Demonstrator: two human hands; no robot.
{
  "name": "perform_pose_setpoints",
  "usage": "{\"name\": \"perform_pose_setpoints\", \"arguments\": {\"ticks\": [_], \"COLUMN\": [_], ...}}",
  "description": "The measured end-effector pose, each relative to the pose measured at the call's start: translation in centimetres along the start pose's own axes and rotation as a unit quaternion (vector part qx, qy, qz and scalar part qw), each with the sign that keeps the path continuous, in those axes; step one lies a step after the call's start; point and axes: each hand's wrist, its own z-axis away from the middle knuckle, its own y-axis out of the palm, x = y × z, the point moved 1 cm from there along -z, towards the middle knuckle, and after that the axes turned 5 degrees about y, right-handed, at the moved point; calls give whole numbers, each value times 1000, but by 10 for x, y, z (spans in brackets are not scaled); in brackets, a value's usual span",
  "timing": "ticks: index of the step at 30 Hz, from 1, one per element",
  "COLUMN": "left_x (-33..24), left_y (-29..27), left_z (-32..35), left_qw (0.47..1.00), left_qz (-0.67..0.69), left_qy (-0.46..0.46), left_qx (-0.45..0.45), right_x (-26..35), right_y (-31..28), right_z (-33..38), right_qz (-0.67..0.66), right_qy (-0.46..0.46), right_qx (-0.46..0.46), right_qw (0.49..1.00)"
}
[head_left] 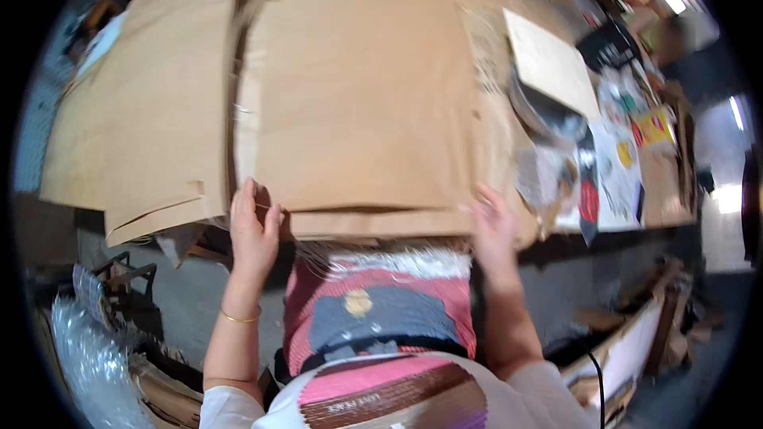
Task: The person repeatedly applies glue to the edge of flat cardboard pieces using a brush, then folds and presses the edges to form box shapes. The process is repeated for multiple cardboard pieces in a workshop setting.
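Observation:
A large stack of brown kraft paper sheets or sacks (366, 95) lies in front of me, its near edge showing a folded strip (381, 223). My left hand (253, 230) is at the near left corner, fingers stretched up along the side and thumb apart. On the near right corner rests my right hand (494, 230), slightly blurred, with its fingers extended over the paper. Neither hand visibly grips anything. To the left, beyond a narrow gap, lies another brown paper stack (167, 103), its near edge uneven.
A pale board (550, 63) lies at the right, near clear plastic bags (544, 179) and a red-and-dark pointed object (588, 202). A yellow package (653, 129) sits farther right. Below the table are bubble wrap (99, 365) at left and cardboard pieces (628, 349) at right.

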Motion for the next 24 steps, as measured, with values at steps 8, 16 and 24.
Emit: {"name": "perform_pose_setpoints", "arguments": {"ticks": [8,16,24], "left_x": [-8,99,282], "left_y": [-25,-131,-239], "left_z": [16,35,-6], "left_qw": [983,945,934], "left_qz": [163,28,-98], "left_qy": [-88,-135,-230], "left_qx": [15,-298,-256], "right_x": [3,43,111], "right_y": [-12,169,335], "right_z": [-2,-21,-7], "right_qz": [232,-17,-169], "right_qy": [-87,-149,21], "right_qx": [5,195,472], "right_qw": [969,969,865]}}
